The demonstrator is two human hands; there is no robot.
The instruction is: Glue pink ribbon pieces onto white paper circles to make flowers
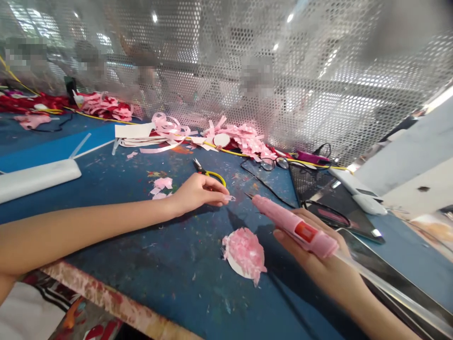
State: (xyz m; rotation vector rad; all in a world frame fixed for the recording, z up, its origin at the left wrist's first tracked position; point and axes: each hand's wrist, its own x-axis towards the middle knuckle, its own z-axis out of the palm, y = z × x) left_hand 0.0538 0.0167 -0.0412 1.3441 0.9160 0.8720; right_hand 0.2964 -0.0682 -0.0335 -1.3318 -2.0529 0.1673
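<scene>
My right hand [318, 245] grips a pink hot glue gun [283, 219], its nozzle pointing left and a long clear glue stick [385, 281] trailing from its back end. Pinched in the fingertips of my left hand [201, 191] is a small pale pink strip [230, 198], close to the nozzle but apart from it. On the table below both hands lies a round white disc [235, 267], mostly covered with crumpled pink petals [246, 248]. Yellow-handled scissors [215, 177] rest just behind my left hand. Several loose pink scraps [163, 184] lie beside my left wrist.
Along the perforated metal screen [212, 61] runs a yellow cord [230, 152] past pink strip piles [244, 139] and white card [132, 131]. Eyeglasses [268, 164], a dark tablet-like slab [361, 222] and a white mouse [370, 204] are at right. A long white bar [38, 179] lies left.
</scene>
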